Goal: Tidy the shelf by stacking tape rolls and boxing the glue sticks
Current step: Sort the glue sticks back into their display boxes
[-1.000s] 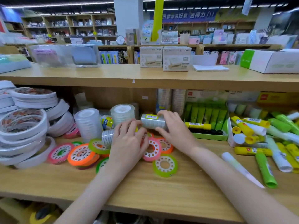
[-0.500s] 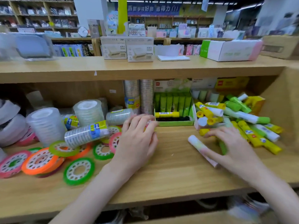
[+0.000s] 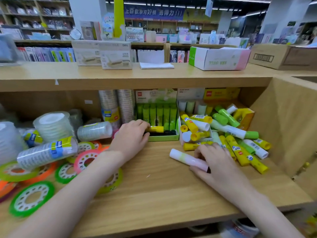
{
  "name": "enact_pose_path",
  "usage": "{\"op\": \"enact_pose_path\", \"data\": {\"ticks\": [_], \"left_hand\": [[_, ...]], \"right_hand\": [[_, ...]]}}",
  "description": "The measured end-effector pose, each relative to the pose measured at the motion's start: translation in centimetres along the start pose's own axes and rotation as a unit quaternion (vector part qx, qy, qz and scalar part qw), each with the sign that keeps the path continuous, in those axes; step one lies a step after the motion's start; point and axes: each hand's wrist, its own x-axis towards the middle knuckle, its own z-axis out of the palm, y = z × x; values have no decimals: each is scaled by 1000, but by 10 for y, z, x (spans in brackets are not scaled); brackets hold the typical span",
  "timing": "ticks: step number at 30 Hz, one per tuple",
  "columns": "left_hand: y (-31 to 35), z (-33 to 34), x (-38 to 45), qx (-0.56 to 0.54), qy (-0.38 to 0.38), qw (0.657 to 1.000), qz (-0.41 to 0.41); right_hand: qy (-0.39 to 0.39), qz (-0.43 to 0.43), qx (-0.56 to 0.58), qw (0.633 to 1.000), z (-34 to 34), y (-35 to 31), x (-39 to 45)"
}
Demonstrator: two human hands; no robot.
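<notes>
My left hand (image 3: 131, 134) reaches into the green glue-stick box (image 3: 163, 138) and its fingers close on a yellow glue stick (image 3: 157, 129) lying across the box front. My right hand (image 3: 214, 162) grips a pale pink-and-white glue stick (image 3: 186, 158) lying on the shelf board. A loose heap of yellow, green and white glue sticks (image 3: 238, 143) fills the right corner. Sleeves of clear tape rolls (image 3: 46, 152) and flat coloured tape rolls (image 3: 30, 198) are scattered at the left.
Tall stacks of clear tape (image 3: 116, 107) stand at the back beside the green box. A white box (image 3: 195, 134) and a yellow box (image 3: 243, 115) hold more glue sticks. The wooden side wall (image 3: 288, 124) closes the shelf on the right. Cartons (image 3: 219, 58) sit on the top shelf.
The view has swung right. My left hand left the tape rolls and moved to the yellow stick in the green box. My right hand closed on the pink-and-white stick.
</notes>
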Motion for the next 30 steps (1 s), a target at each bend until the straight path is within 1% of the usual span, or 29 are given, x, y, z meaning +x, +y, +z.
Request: {"op": "enact_pose_path", "data": {"ticks": [2, 5, 8, 11, 12, 14, 17, 19, 20, 22, 24, 26, 28, 30], "left_hand": [[5, 3, 4, 13, 11, 1000, 1], [17, 6, 10, 0, 47, 998, 32], [34, 8, 17, -83, 68, 992, 62], [56, 10, 20, -176, 55, 979, 84], [62, 13, 21, -185, 45, 978, 92], [69, 20, 26, -187, 22, 977, 98], [73, 25, 33, -198, 13, 975, 99], [72, 24, 36, -191, -12, 975, 109], [71, 23, 37, -185, -31, 976, 114], [68, 19, 41, -189, -55, 972, 126], [65, 16, 45, -202, -57, 968, 140], [62, 15, 48, -215, -67, 964, 143], [59, 11, 50, -250, -88, 954, 139], [56, 7, 51, -292, -86, 944, 130]], "right_hand": [[0, -20, 11, 1000, -4, 8, 4], [12, -29, 75, 997, -14, 19, 18], [58, -32, 88, 994, -17, 31, 37], [76, 4, 115, 990, -19, 45, 56], [65, 18, 120, 991, -21, 49, 62], [-2, 38, 129, 991, -27, 55, 73], [-93, 21, 105, 990, -28, 61, 83], [-122, 7, 56, 991, -24, 64, 85], [-120, 5, 45, 992, -21, 66, 85], [-65, 2, 64, 996, -16, 71, 84], [5, 0, 102, 995, -13, 75, 82], [49, -3, 128, 991, -11, 78, 80], [95, -6, 146, 985, -11, 77, 79], [150, -5, 154, 977, -15, 75, 78]]}}
